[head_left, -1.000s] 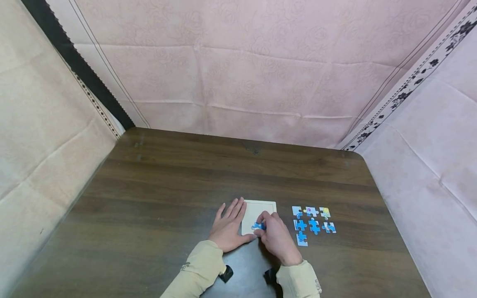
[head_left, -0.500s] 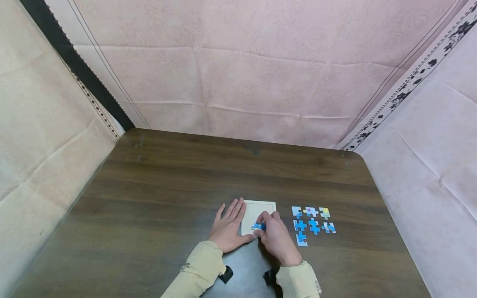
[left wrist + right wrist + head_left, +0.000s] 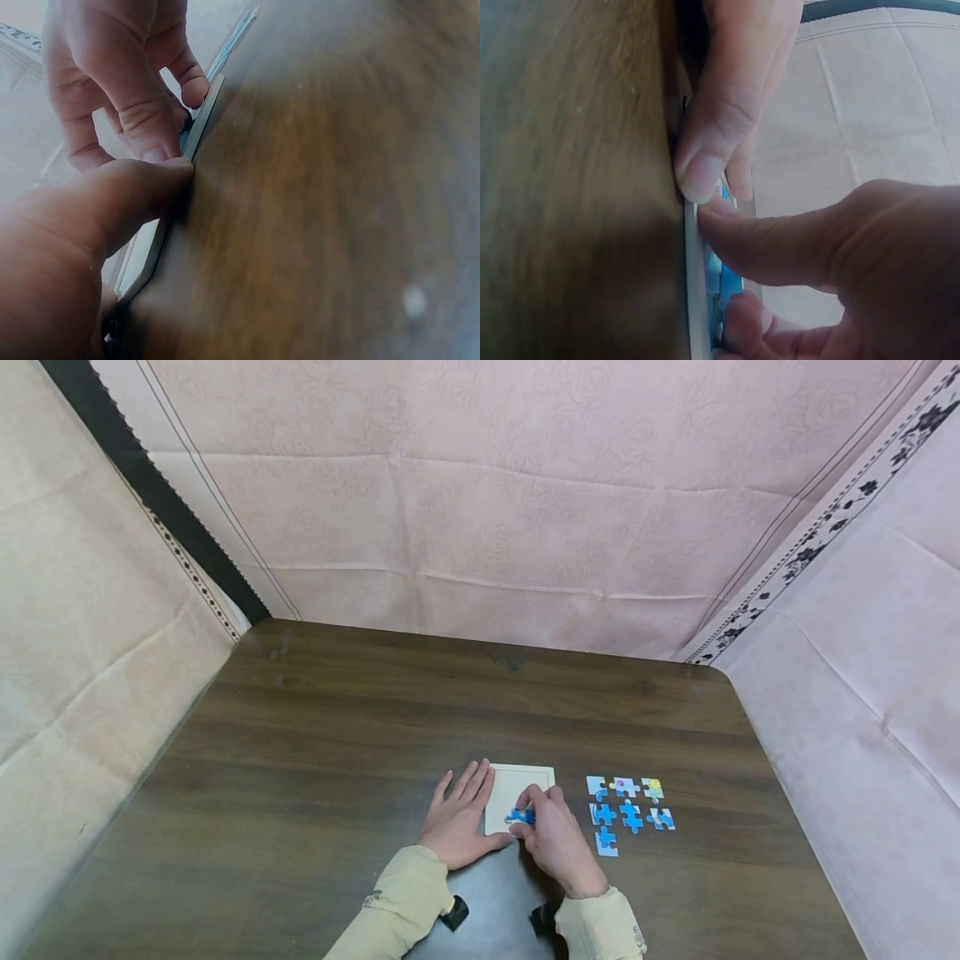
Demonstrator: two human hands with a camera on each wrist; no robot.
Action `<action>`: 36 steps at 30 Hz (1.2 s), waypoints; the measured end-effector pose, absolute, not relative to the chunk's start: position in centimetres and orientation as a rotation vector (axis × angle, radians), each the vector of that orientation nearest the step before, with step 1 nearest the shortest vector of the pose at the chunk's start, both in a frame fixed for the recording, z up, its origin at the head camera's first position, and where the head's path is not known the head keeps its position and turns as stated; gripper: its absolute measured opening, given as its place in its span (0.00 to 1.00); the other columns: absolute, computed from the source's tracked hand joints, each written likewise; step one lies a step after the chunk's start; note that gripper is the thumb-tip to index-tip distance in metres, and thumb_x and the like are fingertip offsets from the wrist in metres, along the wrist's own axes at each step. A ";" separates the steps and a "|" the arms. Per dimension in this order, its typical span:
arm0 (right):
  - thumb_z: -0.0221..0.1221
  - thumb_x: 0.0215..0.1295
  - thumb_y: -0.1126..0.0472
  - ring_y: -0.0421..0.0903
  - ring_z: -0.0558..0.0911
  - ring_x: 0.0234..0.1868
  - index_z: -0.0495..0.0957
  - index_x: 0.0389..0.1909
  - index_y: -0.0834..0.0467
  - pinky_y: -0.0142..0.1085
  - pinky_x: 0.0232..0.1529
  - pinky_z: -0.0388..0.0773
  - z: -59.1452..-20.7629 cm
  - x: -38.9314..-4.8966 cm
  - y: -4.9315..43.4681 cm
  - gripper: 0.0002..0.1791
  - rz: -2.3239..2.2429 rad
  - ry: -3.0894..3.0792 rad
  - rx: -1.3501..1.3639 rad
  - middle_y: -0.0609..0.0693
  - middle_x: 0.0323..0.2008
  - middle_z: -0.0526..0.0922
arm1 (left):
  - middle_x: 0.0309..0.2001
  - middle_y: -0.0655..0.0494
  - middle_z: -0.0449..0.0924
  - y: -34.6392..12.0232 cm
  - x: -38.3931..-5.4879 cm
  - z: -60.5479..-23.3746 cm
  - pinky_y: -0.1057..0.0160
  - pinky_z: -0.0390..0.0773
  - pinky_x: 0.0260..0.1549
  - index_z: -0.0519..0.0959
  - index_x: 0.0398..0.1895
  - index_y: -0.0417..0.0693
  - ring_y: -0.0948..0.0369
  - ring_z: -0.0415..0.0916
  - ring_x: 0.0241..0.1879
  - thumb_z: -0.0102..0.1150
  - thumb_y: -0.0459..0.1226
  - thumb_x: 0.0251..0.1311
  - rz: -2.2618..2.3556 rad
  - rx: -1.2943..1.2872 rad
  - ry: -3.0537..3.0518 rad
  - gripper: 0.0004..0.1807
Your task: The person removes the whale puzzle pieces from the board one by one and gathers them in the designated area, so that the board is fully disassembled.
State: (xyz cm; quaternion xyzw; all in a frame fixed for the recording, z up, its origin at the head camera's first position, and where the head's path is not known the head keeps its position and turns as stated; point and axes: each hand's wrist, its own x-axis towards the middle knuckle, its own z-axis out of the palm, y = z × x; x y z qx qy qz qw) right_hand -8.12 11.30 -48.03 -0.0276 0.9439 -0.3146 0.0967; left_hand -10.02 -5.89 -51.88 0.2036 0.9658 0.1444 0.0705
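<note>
A small white puzzle tray (image 3: 522, 779) lies on the table in the head view. My left hand (image 3: 465, 822) spreads flat over its left side, fingers straight; in the left wrist view its thumb (image 3: 131, 196) presses on the tray's near edge. Over the tray's lower part, my right hand (image 3: 558, 839) pinches a blue jigsaw piece (image 3: 517, 816) between thumb and fingers. The right wrist view shows blue puzzle parts (image 3: 731, 281) inside the rim, below my right thumb (image 3: 772, 244). The fingers hide much of that piece.
To the right of the tray, several loose jigsaw pieces (image 3: 632, 816) lie in rough rows, blue, white and some yellow. The brown wooden table (image 3: 360, 718) reaches back to pale cloth curtains (image 3: 480, 527), which hang on three sides.
</note>
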 end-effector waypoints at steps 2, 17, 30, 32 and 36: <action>0.68 0.57 0.67 0.45 0.73 0.31 0.74 0.40 0.56 0.40 0.39 0.83 -48.0 -8.1 11.3 0.14 -0.932 2.791 -0.080 0.53 0.36 0.68 | 0.78 0.54 0.41 -5.9 -10.0 -51.8 0.44 0.36 0.71 0.49 0.77 0.48 0.55 0.38 0.76 0.48 0.71 0.55 0.433 0.612 2.906 0.55; 0.71 0.55 0.64 0.47 0.71 0.38 0.78 0.40 0.56 0.41 0.43 0.82 -48.1 -8.0 11.3 0.14 -0.960 2.803 -0.016 0.52 0.38 0.68 | 0.78 0.53 0.42 -5.9 -10.0 -51.8 0.43 0.37 0.70 0.51 0.77 0.47 0.54 0.38 0.76 0.50 0.70 0.55 0.449 0.622 2.910 0.55; 0.73 0.52 0.60 0.48 0.68 0.40 0.85 0.39 0.52 0.41 0.39 0.72 -48.1 -7.7 11.4 0.13 -0.857 3.016 -0.149 0.49 0.36 0.77 | 0.78 0.53 0.41 -5.9 -10.1 -51.8 0.44 0.36 0.71 0.49 0.77 0.48 0.55 0.37 0.76 0.48 0.71 0.55 0.439 0.625 2.904 0.55; 0.72 0.54 0.62 0.47 0.68 0.38 0.85 0.40 0.52 0.40 0.38 0.72 -48.1 -7.6 11.5 0.12 -0.882 2.998 -0.153 0.48 0.35 0.76 | 0.78 0.54 0.41 -5.9 -10.1 -51.7 0.44 0.37 0.71 0.49 0.77 0.48 0.55 0.38 0.76 0.47 0.72 0.55 0.434 0.627 2.903 0.56; 0.68 0.58 0.66 0.45 0.71 0.35 0.84 0.40 0.53 0.36 0.37 0.77 -48.0 -7.5 11.6 0.10 -0.979 2.927 -0.152 0.49 0.36 0.72 | 0.78 0.54 0.41 -5.9 -10.1 -51.8 0.45 0.37 0.71 0.49 0.77 0.48 0.56 0.37 0.76 0.47 0.72 0.55 0.441 0.624 2.899 0.56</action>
